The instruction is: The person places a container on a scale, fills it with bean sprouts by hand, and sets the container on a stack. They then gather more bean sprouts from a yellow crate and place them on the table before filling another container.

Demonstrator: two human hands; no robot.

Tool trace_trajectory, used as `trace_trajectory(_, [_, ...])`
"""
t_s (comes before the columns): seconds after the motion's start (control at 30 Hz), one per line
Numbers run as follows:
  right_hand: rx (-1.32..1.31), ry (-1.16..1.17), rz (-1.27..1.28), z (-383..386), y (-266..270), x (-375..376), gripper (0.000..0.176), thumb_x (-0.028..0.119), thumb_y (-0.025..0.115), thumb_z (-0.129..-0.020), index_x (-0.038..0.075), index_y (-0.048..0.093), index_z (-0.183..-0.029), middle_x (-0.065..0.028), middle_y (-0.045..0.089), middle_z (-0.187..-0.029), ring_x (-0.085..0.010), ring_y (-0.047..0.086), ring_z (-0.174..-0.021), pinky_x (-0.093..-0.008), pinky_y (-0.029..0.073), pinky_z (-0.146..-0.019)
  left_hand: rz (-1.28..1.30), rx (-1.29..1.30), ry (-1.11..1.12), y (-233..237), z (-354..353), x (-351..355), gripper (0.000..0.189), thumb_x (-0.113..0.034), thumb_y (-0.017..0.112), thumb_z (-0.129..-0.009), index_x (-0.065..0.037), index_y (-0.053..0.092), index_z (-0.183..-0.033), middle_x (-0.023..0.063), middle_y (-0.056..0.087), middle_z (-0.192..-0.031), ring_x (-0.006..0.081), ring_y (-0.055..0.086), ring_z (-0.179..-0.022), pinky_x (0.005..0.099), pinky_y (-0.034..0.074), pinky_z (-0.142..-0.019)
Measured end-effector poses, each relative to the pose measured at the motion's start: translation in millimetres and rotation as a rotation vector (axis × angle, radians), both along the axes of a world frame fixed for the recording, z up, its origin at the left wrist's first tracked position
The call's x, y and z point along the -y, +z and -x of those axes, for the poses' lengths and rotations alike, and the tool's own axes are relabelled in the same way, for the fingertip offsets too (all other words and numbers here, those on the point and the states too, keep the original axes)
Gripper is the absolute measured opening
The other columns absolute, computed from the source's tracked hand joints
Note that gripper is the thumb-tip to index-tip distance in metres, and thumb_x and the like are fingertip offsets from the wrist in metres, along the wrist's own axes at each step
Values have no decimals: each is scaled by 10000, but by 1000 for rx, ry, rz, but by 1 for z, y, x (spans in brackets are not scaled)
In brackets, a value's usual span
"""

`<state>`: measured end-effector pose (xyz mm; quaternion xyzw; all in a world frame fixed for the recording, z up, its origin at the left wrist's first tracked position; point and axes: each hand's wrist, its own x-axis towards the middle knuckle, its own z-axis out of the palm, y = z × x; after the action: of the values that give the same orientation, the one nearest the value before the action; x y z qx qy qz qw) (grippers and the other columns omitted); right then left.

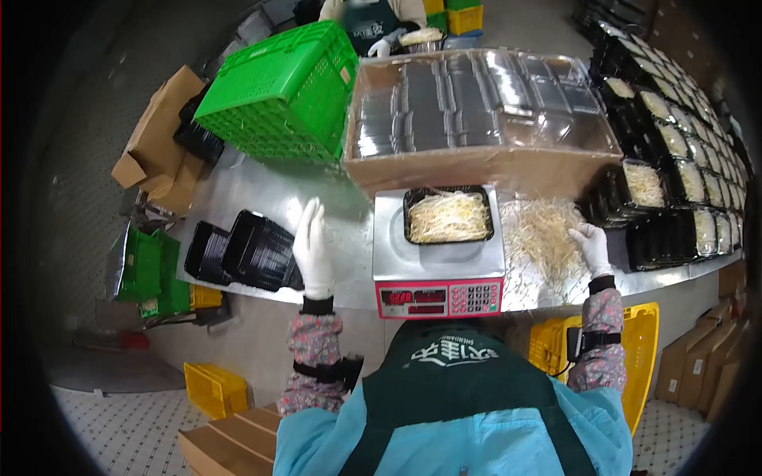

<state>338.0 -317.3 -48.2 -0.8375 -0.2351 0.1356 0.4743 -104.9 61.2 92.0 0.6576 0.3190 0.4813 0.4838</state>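
Note:
A black tray of bean sprouts (449, 217) rests on the steel plate of a red digital scale (439, 297), whose display is lit. My left hand (313, 250), in a white glove, is raised left of the scale with its fingers stretched out and nothing in them. Beside it on the table are stacks of black plastic trays (258, 250). Right of the scale lies a loose heap of bean sprouts (544, 238). My gloved right hand (592, 247) is at the heap's right edge, fingers curled in; whatever they may hold is hidden.
Behind the scale stands a cardboard box (476, 168) packed with clear plastic lids. A green crate (278, 91) is to its left. Filled sprout trays (690, 178) are stacked high on the right. Yellow crates (216, 390) sit below the table. A co-worker (371, 28) stands opposite.

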Motion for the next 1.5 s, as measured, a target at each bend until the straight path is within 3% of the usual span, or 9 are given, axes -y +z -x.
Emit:
trace_trajectory(0.2, [11, 206, -228, 57, 126, -91, 248, 122, 737, -855, -41, 712, -1041, -49, 718, -867, -85, 629, -765, -238, 504, -697, 149, -211, -233, -75, -18, 18, 453, -171, 400, -1043, 77, 392, -1421, 193, 431, -1468, 246, 383, -1384, 329, 287, -1146])
trace_trajectory(0.37, [606, 509, -296, 120, 168, -183, 173, 161, 711, -850, 110, 735, -1013, -77, 681, -817, -248, 659, -756, -338, 518, -683, 371, 256, -409, -108, -79, 34, 495, -160, 350, -1058, 28, 249, -1506, 146, 318, -1544, 216, 318, -1422, 324, 253, -1167])
trace_trajectory(0.43, [840, 581, -179, 135, 138, -217, 256, 256, 692, -849, 108, 700, -1058, -77, 673, -848, -259, 661, -813, -373, 531, -708, -889, -682, -45, -112, -85, 27, 528, -81, 398, -1019, 19, 240, -1513, 161, 302, -1553, 235, 291, -1437, 348, 210, -1186])
trace_trajectory(0.5, [738, 772, 200, 150, 117, -232, 527, 369, 661, -852, 43, 577, -1258, -129, 661, -1065, -309, 619, -1009, -422, 498, -878, -173, -271, -301, -91, -99, 45, 519, -122, 418, -1026, 7, 262, -1504, 192, 327, -1533, 288, 277, -1437, 374, 222, -1176])
trace_trajectory(0.57, [748, 872, 105, 157, 95, -237, 635, 409, 628, -876, -18, 497, -1327, -209, 603, -1199, -369, 553, -1151, -456, 425, -1005, -159, -329, -332, -91, -101, 45, 595, -137, 486, -977, -2, 255, -1508, 208, 328, -1525, 327, 304, -1415, 392, 235, -1171])
trace_trajectory(0.87, [753, 876, 191, 175, 70, -232, 767, 444, 570, -889, -47, 356, -1437, -275, 450, -1405, -445, 406, -1318, -480, 299, -1128, -778, -751, -288, -84, -105, 49, 471, -194, 497, -937, 21, 488, -1356, 204, 497, -1387, 417, 375, -1329, 498, 294, -1114])
trace_trajectory(1.1, [419, 896, 67, 145, 128, -206, 727, 263, 655, -882, 54, 325, -1495, -227, 423, -1466, -405, 318, -1410, -466, 260, -1160, -577, -576, -389, -76, -92, 37, 480, -145, 503, -945, 23, 451, -1391, 211, 434, -1448, 405, 315, -1393, 459, 244, -1161])
trace_trajectory(1.23, [185, 560, -231, 100, 127, -186, 618, 319, 591, -930, 34, 409, -1447, -226, 508, -1394, -335, 508, -1283, -402, 397, -1076, -513, -451, -282, -69, -81, 11, 501, -119, 491, -951, 14, 409, -1427, 205, 429, -1459, 394, 323, -1400, 446, 252, -1163])
trace_trajectory(1.5, [861, 456, 83, 186, 72, -225, 579, 457, 433, -981, -13, 514, -1309, -230, 557, -1298, -378, 491, -1248, -492, 363, -1064, -926, -921, -362, -74, -138, 51, 614, -199, 536, -882, 6, 376, -1439, 192, 433, -1440, 374, 385, -1340, 479, 292, -1118])
